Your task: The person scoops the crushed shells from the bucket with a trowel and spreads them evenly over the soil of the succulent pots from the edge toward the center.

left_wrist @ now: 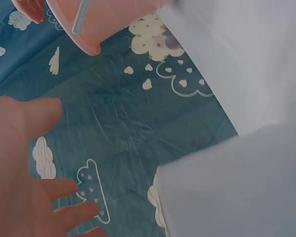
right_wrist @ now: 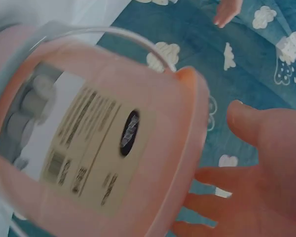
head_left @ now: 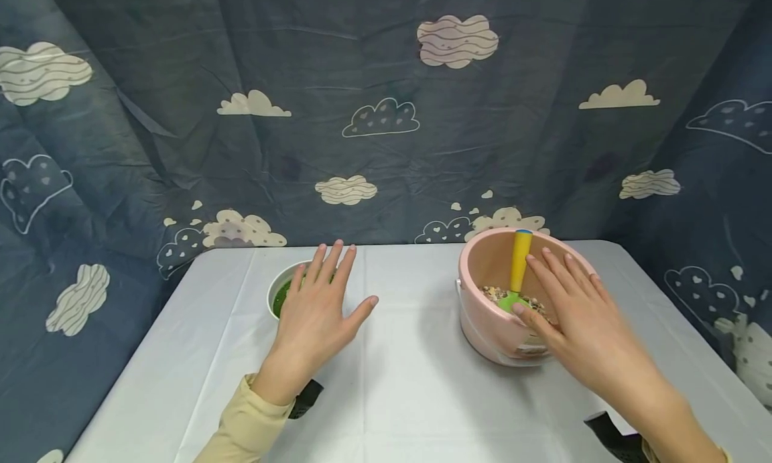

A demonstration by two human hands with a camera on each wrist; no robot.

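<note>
On the right of the table, a pink bucket (head_left: 491,336) holds a layer of small mixed pebbles (head_left: 496,293). A toy shovel with a yellow handle (head_left: 521,260) and a green blade (head_left: 511,301) stands in it, handle up. My right hand (head_left: 582,315) is spread, palm down, over the bucket's near right rim, holding nothing. The right wrist view shows a printed label (right_wrist: 96,133) on the bucket's side. My left hand (head_left: 319,315), fingers spread and holding nothing, hovers in front of a white bowl (head_left: 273,286) with green contents (head_left: 281,297), partly hiding it.
A white cloth covers the table (head_left: 398,382). Behind and beside it hangs a dark blue curtain (head_left: 338,54) with cloud prints. The bucket's thin handle (right_wrist: 123,33) hangs down along its outer side.
</note>
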